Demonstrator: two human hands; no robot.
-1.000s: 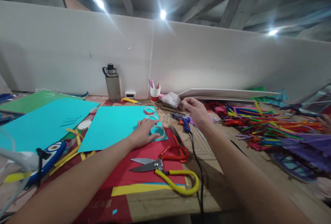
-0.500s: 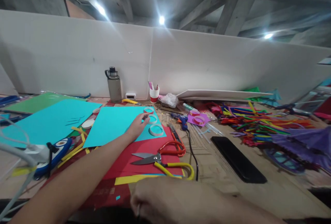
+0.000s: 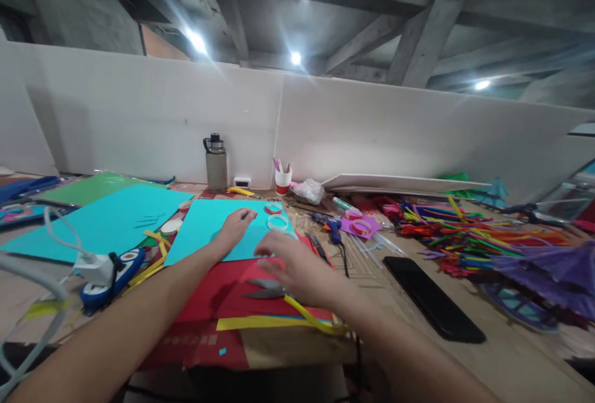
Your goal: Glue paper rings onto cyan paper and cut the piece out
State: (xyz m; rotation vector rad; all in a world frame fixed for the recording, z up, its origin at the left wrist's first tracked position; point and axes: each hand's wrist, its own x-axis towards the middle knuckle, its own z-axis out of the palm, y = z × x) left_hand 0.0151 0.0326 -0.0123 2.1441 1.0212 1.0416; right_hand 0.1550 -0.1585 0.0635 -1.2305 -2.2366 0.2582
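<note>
My left hand (image 3: 233, 229) is over the cyan sheet (image 3: 199, 229), its fingers loosely bent and apart, with nothing visible in them. My right hand (image 3: 292, 266) reaches in above the scissors (image 3: 267, 291), fingers spread and slightly blurred. Its wrist and palm cover part of the scissors' handles; the grey blades and a yellow handle show. Past its fingertips, on the cyan sheet, are a white ring (image 3: 277, 223) and a red-and-white ring (image 3: 273, 208), which look like tape rolls. Red sheets (image 3: 199, 291) lie under the cyan one.
A black phone (image 3: 432, 297) lies at right, before piled coloured pipe cleaners (image 3: 469, 229). A blue glue gun (image 3: 333, 229) and a utility knife (image 3: 318, 247) are right of the sheets. A bottle (image 3: 216, 164) and a cup of pens (image 3: 282, 180) stand behind. Cables (image 3: 56, 285) hang at left.
My right hand has risen from the front edge to above the scissors, its fist now spread. My left hand has drawn back leftward from the rings. The nearest ring is now hidden.
</note>
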